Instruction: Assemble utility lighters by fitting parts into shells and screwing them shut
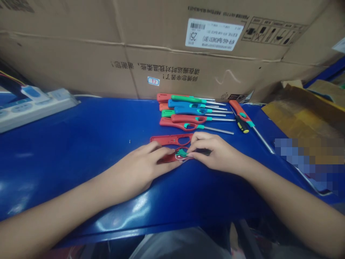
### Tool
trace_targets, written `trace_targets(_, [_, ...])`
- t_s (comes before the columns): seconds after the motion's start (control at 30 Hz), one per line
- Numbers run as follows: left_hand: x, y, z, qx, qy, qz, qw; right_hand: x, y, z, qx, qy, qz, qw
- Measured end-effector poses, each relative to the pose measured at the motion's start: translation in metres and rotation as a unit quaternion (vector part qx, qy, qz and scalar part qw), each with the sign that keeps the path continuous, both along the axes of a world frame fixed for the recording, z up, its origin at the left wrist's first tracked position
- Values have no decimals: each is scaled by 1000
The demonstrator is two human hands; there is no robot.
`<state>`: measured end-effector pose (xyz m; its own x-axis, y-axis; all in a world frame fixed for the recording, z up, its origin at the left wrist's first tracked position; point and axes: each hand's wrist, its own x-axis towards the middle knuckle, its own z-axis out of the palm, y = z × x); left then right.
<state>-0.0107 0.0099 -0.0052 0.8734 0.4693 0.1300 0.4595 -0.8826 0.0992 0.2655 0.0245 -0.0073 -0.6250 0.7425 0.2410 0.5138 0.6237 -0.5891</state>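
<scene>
My left hand grips one red half-shell of a long-nosed lighter close to the table's front. Inside that half sit a green trigger piece and a thin white wire. With thumb and forefinger closed, my right hand pinches at the green trigger; a dark part shows under its palm. Just behind lies the other red half-shell, its inner side up, partly covered by my right fingers. Exactly what sits between my right fingertips is partly hidden.
Several lighters in red, blue and green lie stacked behind my hands. To their right are another red lighter and a black-yellow screwdriver. A small screw, a power strip and a large cardboard box are also there.
</scene>
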Motion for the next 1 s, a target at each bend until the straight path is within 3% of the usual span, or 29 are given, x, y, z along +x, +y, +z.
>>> trace_targets(0.3, [0,1,1,-28,-21,-9,999,0,-1,2,137,-54,70,987])
trace_targets(0.67, [0,1,1,-23,-37,-10,999,0,-4,0,117,-62,71,989])
trace_targets(1.0, [0,1,1,5,-20,-20,1000,-7,-15,13,258,-233,78,934])
